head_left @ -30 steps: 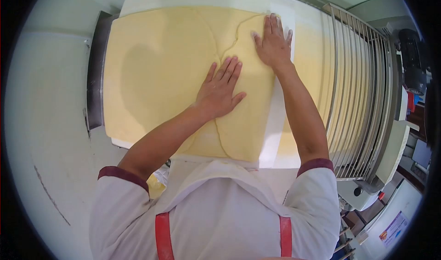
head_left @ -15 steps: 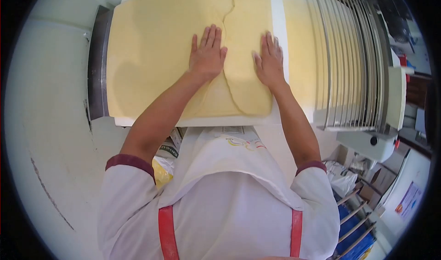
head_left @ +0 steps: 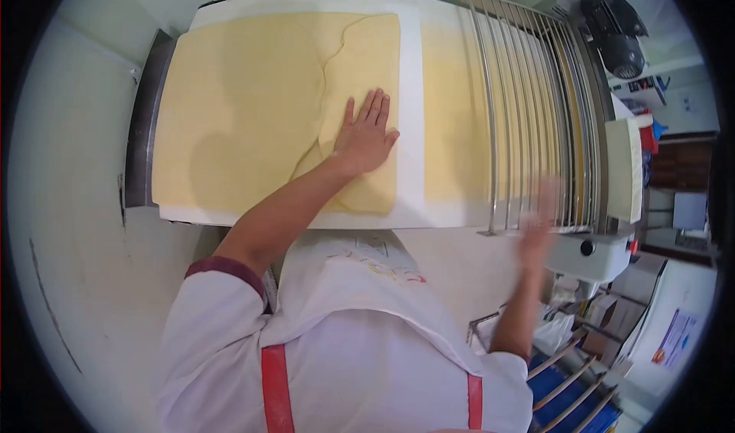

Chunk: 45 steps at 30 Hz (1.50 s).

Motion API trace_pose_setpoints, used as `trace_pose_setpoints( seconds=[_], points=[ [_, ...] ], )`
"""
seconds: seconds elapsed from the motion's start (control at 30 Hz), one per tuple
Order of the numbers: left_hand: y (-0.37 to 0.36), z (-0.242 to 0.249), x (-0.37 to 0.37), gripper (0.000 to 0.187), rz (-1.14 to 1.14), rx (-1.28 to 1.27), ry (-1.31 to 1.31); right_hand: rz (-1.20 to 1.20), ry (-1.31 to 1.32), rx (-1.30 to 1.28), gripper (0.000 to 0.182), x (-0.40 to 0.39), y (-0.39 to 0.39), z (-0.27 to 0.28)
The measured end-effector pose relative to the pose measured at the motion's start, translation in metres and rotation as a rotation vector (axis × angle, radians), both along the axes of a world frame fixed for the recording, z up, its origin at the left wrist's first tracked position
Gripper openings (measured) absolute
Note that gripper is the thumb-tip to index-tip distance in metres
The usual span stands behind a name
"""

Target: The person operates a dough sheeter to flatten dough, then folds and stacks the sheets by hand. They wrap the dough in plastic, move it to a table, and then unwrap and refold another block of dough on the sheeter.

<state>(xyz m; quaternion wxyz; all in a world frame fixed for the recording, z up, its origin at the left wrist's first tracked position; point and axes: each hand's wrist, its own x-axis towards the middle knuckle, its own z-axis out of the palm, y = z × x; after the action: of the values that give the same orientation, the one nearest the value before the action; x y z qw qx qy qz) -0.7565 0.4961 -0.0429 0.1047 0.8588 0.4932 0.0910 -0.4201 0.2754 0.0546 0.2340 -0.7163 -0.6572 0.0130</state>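
Gone from the dough sheet (head_left: pixel 237 111), the right hand (head_left: pixel 542 215) blurs at the wire guard's (head_left: pixel 492 127) near end, its finger pose impossible to tell, while the left hand (head_left: pixel 366 140), slightly spread, lies on the dough left of the guard, whose bars cross another yellow stretch (head_left: pixel 455 111).

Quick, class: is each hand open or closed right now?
Left hand: open, flat on the dough.
Right hand: blurred near the metal guard; open or closed cannot be told.
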Motion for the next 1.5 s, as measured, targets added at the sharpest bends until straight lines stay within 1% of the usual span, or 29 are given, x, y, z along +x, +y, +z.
trace_pose_setpoints(
  seconds=[0.07,0.1,0.13,0.17,0.2,0.23,0.3,0.37,0.47,0.5,0.53,0.57,0.6,0.7,0.73,0.8,0.93,1.07,1.17,1.23,1.3,1.37,1.47,1.5],
  points=[
    [-0.001,-0.002,0.013,0.068,0.04,0.061,-0.011,-0.341,-0.254,0.239,0.046,0.129,-0.009,0.084],
    [-0.002,-0.001,0.014,0.068,0.031,0.055,-0.003,-0.42,-0.372,0.371,0.04,0.197,-0.015,0.125],
    [-0.006,0.001,0.012,0.069,0.025,0.045,0.009,-0.507,0.408,0.456,0.038,0.338,-0.054,0.127],
    [-0.01,0.004,0.011,0.069,0.021,0.038,0.019,-0.665,0.0,0.181,0.038,0.397,-0.07,0.131],
    [-0.024,0.008,0.012,0.07,0.004,0.01,0.054,-0.775,-0.43,-0.08,0.037,0.452,-0.084,0.134],
    [-0.049,0.013,0.015,0.07,-0.01,-0.016,0.087,-0.812,-0.495,-0.226,0.037,0.477,-0.09,0.133],
    [-0.092,0.018,0.023,0.071,-0.029,-0.068,0.118,-0.824,-0.304,-0.347,0.038,0.493,-0.082,0.124],
    [-0.115,0.021,0.026,0.072,-0.047,-0.101,0.119,-0.812,-0.194,-0.389,0.038,0.502,-0.065,0.118],
    [-0.113,0.032,0.013,0.072,-0.16,-0.269,-0.014,-0.791,-0.119,-0.402,0.038,0.513,-0.055,0.111],
    [-0.08,0.02,-0.023,0.069,0.114,-0.105,-0.01,-0.784,-0.098,-0.389,0.038,0.516,-0.05,0.101],
    [-0.051,0.002,-0.054,0.068,0.246,0.127,0.046,-0.782,-0.093,-0.381,0.038,0.515,-0.051,0.099],
    [-0.024,-0.017,-0.092,0.067,0.326,0.461,0.034,-0.782,-0.093,-0.367,0.038,0.515,-0.055,0.094],
    [-0.009,0.006,-0.114,0.066,0.504,0.168,0.043,-0.782,-0.086,-0.351,0.038,0.514,-0.063,0.091],
    [0.004,-0.006,-0.125,0.066,0.499,0.122,0.167,-0.786,-0.136,-0.288,0.038,0.492,-0.088,0.075],
    [0.003,-0.007,-0.112,0.068,0.497,0.128,0.207,-0.792,-0.16,-0.256,0.038,0.482,-0.092,0.07],
    [0.001,-0.003,-0.088,0.068,0.524,0.079,0.156,-0.788,-0.225,-0.196,0.039,0.456,-0.092,0.065],
    [-0.001,0.002,-0.047,0.069,0.536,0.043,0.141,-0.783,-0.334,-0.062,0.039,0.4,-0.08,0.064],
    [-0.001,0.004,-0.04,0.069,0.487,0.003,0.098,-0.799,-0.446,0.053,0.039,0.341,-0.081,0.065],
    [0.026,0.002,-0.103,0.067,0.268,-0.058,0.107,-0.805,-0.52,0.119,0.04,0.288,-0.085,0.064],
    [0.065,0.0,-0.181,0.064,0.33,-0.01,0.216,-0.813,-0.555,0.156,0.04,0.257,-0.086,0.061],
    [0.118,-0.006,-0.277,0.06,0.373,0.054,0.297,-0.831,-0.599,0.191,0.04,0.217,-0.087,0.061],
    [0.171,-0.01,-0.352,0.058,0.483,0.145,0.277,-0.841,-0.642,0.226,0.041,0.179,-0.086,0.06],
    [0.24,-0.015,-0.398,0.058,0.501,0.171,0.19,-0.811,-0.733,0.277,0.041,0.127,-0.077,0.057],
    [0.259,-0.011,-0.406,0.059,0.515,0.121,0.125,-0.78,-0.776,0.292,0.041,0.109,-0.074,0.054]
  ],
)
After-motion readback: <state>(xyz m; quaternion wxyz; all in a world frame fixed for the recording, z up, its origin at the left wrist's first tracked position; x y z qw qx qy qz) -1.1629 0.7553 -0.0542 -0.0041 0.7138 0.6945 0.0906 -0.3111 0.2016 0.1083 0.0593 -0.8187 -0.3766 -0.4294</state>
